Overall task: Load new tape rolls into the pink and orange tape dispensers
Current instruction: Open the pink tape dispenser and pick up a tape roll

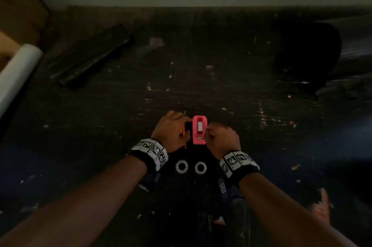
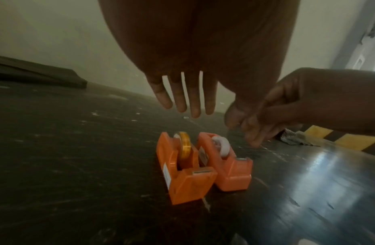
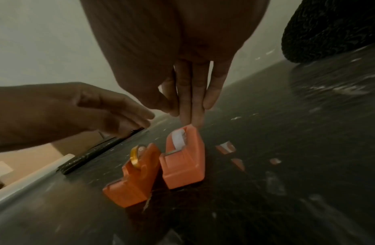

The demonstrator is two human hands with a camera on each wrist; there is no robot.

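Two tape dispensers stand side by side on the dark table (image 1: 261, 77). The pink dispenser (image 1: 199, 130) (image 2: 226, 162) (image 3: 185, 159) carries a white tape roll (image 2: 221, 145). The orange dispenser (image 2: 182, 170) (image 3: 134, 179) carries a yellow roll (image 2: 183, 145); in the head view my left hand mostly hides it. My left hand (image 1: 177, 124) (image 2: 185, 109) hovers over the orange dispenser with straight fingers, holding nothing. My right hand (image 1: 211, 134) (image 3: 190, 116) points straight fingers down at the pink dispenser's top. Two empty white tape cores (image 1: 181, 166) (image 1: 200, 167) lie near my wrists.
A black roll (image 1: 92, 57) and a white roll (image 1: 18, 71) lie at the far left beside a cardboard box (image 1: 16, 15). A dark bulky object (image 1: 306, 53) sits far right. Small pink scraps (image 3: 225, 147) lie right of the dispensers. Crumpled foil (image 2: 295, 137) lies behind them.
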